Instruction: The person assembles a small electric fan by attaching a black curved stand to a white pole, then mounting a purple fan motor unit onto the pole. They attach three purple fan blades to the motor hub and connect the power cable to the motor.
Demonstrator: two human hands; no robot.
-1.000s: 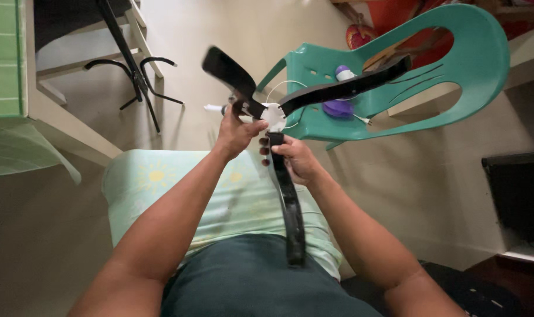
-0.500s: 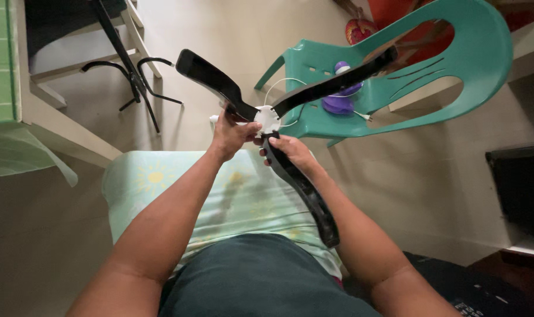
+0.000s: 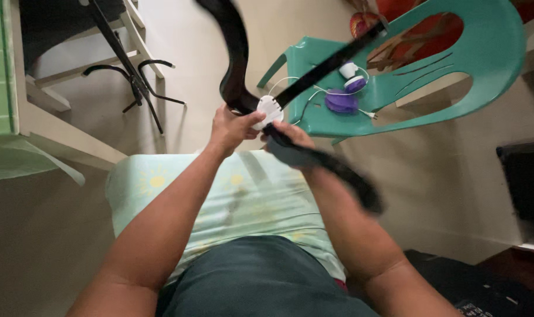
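My left hand (image 3: 230,128) and right hand (image 3: 287,139) gripped the black three-bladed fan propeller (image 3: 236,64) at its white hub (image 3: 268,109), fingers closed, mid-turn.

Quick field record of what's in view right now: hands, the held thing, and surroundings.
held thing: black three-blade fan blade with white hub
left hand: grips at the hub, thumb on it
right hand: holds the lower blade near the hub
lap: pale green cushion
beyond: teal chair with purple parts on its seat
left side: black stand
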